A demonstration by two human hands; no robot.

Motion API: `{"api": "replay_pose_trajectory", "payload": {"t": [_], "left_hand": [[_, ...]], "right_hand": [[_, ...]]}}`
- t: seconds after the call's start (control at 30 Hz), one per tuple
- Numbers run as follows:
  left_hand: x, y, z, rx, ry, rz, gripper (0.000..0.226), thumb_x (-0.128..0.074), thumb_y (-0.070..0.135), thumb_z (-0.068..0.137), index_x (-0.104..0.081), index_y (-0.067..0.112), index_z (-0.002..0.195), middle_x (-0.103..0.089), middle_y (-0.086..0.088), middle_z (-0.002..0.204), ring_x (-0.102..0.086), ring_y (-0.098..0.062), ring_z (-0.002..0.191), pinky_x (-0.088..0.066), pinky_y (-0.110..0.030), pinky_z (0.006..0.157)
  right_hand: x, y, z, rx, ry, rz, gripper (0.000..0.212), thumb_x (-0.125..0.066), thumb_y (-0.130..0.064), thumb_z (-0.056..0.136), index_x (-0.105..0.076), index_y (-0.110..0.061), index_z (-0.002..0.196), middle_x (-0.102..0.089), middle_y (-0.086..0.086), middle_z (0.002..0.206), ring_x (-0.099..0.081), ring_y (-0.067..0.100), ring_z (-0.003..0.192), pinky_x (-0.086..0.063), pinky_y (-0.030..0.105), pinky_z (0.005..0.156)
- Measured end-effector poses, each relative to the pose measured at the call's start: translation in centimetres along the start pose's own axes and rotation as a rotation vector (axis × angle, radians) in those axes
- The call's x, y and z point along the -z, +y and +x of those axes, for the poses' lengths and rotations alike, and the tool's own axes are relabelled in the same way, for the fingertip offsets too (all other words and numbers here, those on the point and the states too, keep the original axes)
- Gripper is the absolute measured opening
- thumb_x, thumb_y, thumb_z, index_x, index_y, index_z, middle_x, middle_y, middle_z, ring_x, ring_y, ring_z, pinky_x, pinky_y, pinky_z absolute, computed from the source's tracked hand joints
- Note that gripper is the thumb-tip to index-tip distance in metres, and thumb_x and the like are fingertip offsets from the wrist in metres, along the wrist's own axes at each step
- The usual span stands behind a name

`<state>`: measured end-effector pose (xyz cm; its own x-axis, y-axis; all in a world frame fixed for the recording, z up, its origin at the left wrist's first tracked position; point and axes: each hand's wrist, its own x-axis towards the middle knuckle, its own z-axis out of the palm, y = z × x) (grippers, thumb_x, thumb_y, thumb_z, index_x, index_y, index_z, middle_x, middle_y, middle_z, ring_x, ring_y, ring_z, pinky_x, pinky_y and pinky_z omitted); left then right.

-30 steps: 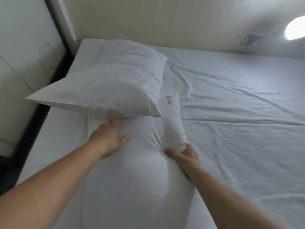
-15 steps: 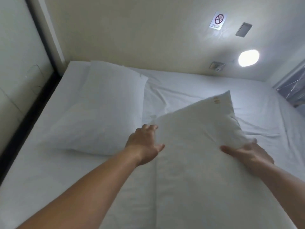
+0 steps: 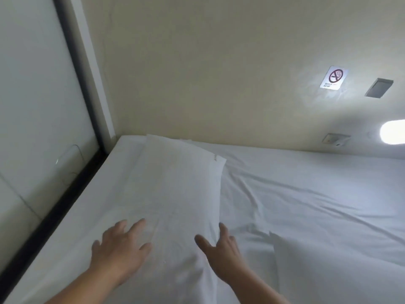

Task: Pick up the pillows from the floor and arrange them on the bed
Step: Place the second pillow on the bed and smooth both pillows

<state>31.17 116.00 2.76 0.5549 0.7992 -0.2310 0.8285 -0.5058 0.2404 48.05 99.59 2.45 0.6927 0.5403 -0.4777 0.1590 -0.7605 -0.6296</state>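
A plump white fabric pillow is laid on the white-sheeted bed, stretching ahead of both hands. Left hand and right hand are spread flat (fingers splayed, nothing gripped) on its near end.

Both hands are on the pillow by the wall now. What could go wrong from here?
1. The left hand and right hand lie open on the pillow; pushing further may skew it.
2. A second pillow lies lower right, apart; the pair could end up uneven.
3. The sheet is already creased; sliding may worsen that.
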Motion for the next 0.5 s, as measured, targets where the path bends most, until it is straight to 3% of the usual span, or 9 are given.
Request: {"api": "replay_pose_trajectory", "payload": {"t": [0.1,0.23,0.33,0.4,0.5], "left_hand": [[0.2,-2.9,6.3,0.130,0.025,0.027,0.085,-0.037,0.084,0.068,-0.006,0.054,0.141,-0.013,-0.005,0.159,-0.018,-0.033,0.142,-0.021,-0.058,0.110],[-2.6,-2.3,15.8,0.183,0.048,-0.107,0.114,-0.023,0.104,0.042,0.012,0.055,0.139,0.004,-0.008,0.161,0.000,-0.035,0.145,-0.007,-0.066,0.109],[-9.8,-2.9,19.0,0.181,0.054,-0.121,0.105,-0.011,0.101,0.050,0.022,0.054,0.137,0.011,-0.009,0.160,0.007,-0.034,0.145,-0.003,-0.066,0.111],[-13.8,-4.0,20.6,0.188,0.166,-0.041,0.097,-0.009,0.095,0.063,0.010,0.047,0.145,0.001,-0.015,0.159,0.000,-0.038,0.144,-0.008,-0.065,0.112],[-15.1,-4.7,23.9,0.205,0.241,-0.036,0.089,-0.020,0.086,0.072,-0.025,0.037,0.145,-0.027,-0.022,0.145,-0.028,-0.043,0.132,-0.019,-0.061,0.107]], "right_hand": [[0.4,-4.9,7.5,-0.049,0.036,0.102,0.110,-0.056,-0.077,0.071,0.003,-0.030,0.150,-0.025,0.019,0.147,-0.040,0.036,0.129,-0.034,0.044,0.102],[0.2,-8.3,17.5,-0.082,0.095,0.169,0.121,-0.060,-0.086,0.053,0.004,-0.043,0.147,-0.023,0.018,0.147,-0.038,0.043,0.128,-0.035,0.054,0.103],[-4.8,-7.5,23.1,-0.118,0.121,-0.036,0.124,-0.057,-0.091,0.039,0.003,-0.052,0.140,-0.025,0.018,0.146,-0.028,0.045,0.133,-0.030,0.059,0.105],[-8.6,-6.9,25.8,-0.171,0.230,-0.128,0.127,-0.053,-0.094,0.035,0.005,-0.051,0.139,-0.023,0.020,0.145,-0.021,0.045,0.133,-0.025,0.062,0.104],[-10.8,-6.8,28.7,-0.202,0.428,-0.184,0.122,-0.047,-0.098,0.035,-0.006,-0.050,0.140,-0.037,0.021,0.133,-0.031,0.040,0.125,-0.026,0.056,0.103]]}}
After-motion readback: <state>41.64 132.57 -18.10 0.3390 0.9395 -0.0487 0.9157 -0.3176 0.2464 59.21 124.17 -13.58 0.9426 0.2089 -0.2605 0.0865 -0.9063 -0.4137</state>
